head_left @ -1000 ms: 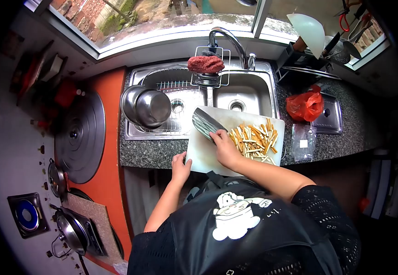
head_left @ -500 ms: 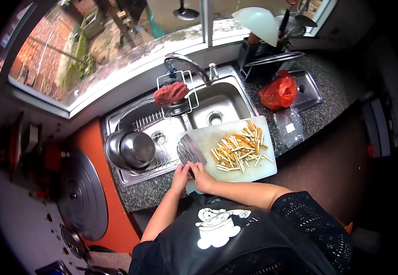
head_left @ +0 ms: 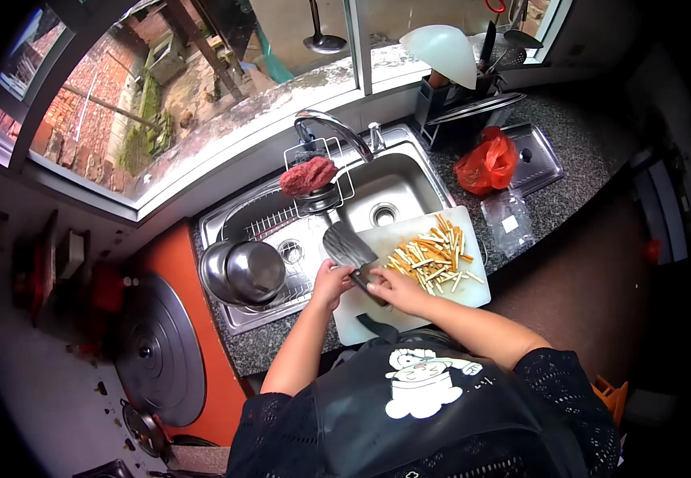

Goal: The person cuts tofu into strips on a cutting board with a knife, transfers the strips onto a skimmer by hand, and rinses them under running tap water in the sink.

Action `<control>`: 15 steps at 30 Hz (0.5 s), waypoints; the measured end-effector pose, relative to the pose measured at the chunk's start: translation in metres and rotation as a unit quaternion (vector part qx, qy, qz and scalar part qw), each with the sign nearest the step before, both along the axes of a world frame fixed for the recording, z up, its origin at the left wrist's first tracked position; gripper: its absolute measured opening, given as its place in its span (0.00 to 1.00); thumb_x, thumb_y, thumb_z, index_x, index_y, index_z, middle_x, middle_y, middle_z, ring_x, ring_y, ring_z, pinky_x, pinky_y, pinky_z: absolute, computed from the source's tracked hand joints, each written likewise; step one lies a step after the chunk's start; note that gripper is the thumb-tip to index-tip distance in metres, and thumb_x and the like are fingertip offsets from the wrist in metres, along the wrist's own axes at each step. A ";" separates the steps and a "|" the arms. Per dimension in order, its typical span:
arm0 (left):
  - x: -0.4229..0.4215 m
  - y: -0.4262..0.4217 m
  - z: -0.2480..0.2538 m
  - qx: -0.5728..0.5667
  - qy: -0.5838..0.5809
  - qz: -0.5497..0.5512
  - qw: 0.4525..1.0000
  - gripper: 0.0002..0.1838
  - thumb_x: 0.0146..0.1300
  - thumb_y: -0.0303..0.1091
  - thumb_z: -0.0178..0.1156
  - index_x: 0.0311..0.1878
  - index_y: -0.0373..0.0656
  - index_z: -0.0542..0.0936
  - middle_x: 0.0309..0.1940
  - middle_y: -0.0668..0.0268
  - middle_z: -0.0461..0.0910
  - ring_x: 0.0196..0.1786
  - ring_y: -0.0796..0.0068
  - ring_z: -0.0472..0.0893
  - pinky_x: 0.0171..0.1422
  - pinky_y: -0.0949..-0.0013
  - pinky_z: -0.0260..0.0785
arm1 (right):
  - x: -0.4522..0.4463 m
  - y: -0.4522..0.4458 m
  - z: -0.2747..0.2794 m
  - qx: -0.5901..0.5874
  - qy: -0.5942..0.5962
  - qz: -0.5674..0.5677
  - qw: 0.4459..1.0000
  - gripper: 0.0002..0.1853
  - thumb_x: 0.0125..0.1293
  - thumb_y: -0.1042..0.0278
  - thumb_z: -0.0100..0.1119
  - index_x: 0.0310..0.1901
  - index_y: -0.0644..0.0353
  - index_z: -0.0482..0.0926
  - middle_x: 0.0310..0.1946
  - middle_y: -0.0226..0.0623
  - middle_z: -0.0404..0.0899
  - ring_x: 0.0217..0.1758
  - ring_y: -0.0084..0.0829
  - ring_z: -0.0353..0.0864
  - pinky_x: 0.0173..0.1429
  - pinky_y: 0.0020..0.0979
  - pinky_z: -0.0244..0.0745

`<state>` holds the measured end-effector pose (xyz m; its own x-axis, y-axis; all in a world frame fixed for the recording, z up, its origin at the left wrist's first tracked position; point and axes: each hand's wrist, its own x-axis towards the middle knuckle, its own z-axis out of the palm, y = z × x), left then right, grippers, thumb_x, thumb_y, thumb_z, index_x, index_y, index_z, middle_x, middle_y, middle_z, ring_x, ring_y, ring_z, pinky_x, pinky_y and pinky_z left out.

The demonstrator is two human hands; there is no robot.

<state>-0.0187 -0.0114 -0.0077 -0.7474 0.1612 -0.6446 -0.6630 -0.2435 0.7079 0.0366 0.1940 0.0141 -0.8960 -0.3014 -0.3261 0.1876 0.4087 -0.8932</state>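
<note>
Left hand [head_left: 332, 284] has come off the board's left edge to the cleaver [head_left: 347, 245] since one second ago; right hand [head_left: 401, 291] and cleaver have moved away from the strips [head_left: 433, 259].

Cleaver now lies between the two hands, blade pointing up and left, away from the person, over the sink [head_left: 397, 187] side of the board [head_left: 353, 325]. Left fingers are pinched on it near the junction of blade and handle, from the left. Right fingers are bent against the handle from the right; gripping or merely touching: cannot tell. Contact between blade and board: cannot tell.

Strips, cream and orange-brown, form a loose pile on the board, just right of the right hand. Stacked pans [head_left: 254, 271] sit left of the left hand, well apart from the cleaver.
</note>
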 end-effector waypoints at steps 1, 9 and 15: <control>-0.003 0.010 0.005 0.029 -0.006 0.008 1.000 0.15 0.63 0.24 0.63 0.49 0.42 0.69 0.39 0.61 0.81 0.40 0.69 0.83 0.43 0.64 0.80 | -0.016 0.000 0.012 0.021 0.014 0.011 1.000 0.34 0.67 0.56 0.67 0.67 0.69 0.68 0.46 0.42 0.83 0.44 0.27 0.84 0.46 0.30 0.80; -0.094 0.017 -0.028 -0.505 0.293 -0.020 0.812 0.32 0.63 0.38 0.68 0.66 0.33 0.69 0.57 0.45 0.77 0.56 0.49 0.80 0.64 0.55 0.71 | -0.074 0.030 0.046 0.268 0.067 0.061 0.959 0.16 0.63 0.65 0.60 0.48 0.68 0.74 0.46 0.55 0.81 0.51 0.54 0.82 0.55 0.48 0.77; -0.179 -0.005 -0.020 -0.545 0.625 -0.101 0.549 0.28 0.61 0.29 0.60 0.67 0.47 0.74 0.67 0.55 0.72 0.72 0.53 0.68 0.79 0.49 0.55 | -0.111 0.059 0.075 0.332 0.073 0.145 0.929 0.14 0.64 0.69 0.58 0.48 0.66 0.74 0.49 0.52 0.80 0.51 0.52 0.83 0.55 0.48 0.78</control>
